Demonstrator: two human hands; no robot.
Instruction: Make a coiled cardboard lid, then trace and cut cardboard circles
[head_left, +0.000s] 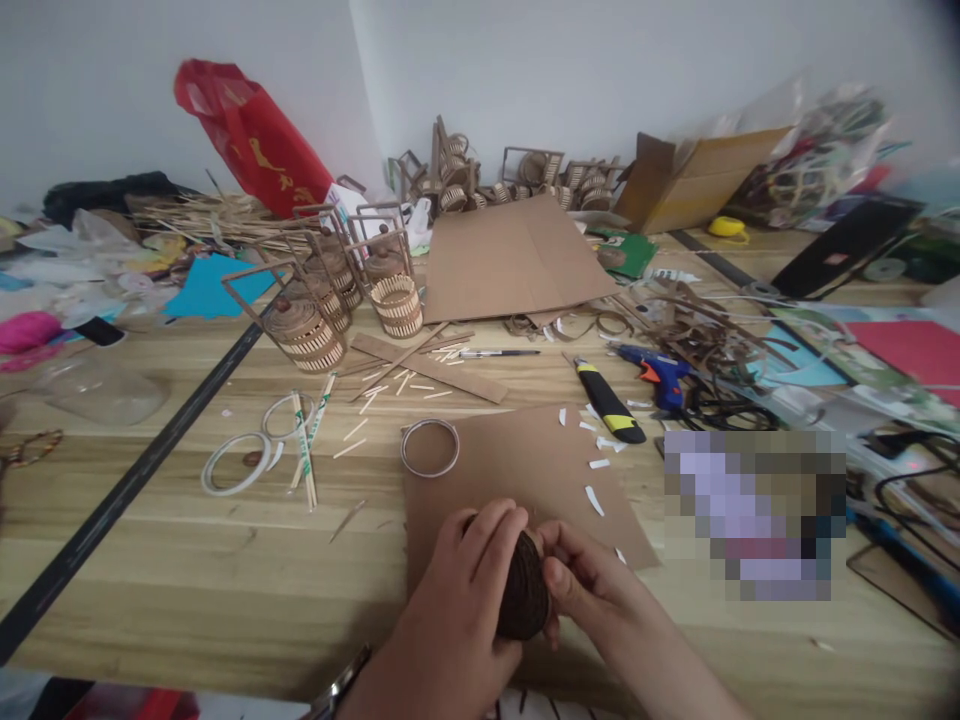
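A dark brown coil [525,592], rounded and ridged like a wound strip, is held between both hands above the near edge of a cardboard sheet [517,450]. My left hand [469,590] wraps over its left side, fingers closed on top. At its right edge, my right hand [585,575] grips with thumb and bent fingers. Parts of the coil are hidden behind the fingers. Beyond the hands, a thin brown ring [403,452] lies on the sheet's left corner. White paper scraps [594,500] are scattered along the sheet's right side.
A yellow-black utility knife [611,400] and a blue glue gun [656,372] lie beyond the sheet. Tape rolls [206,475] and short sticks [352,430] are to the left. Small handled baskets [304,335] stand behind. Brown strips [705,310] and cables crowd the right.
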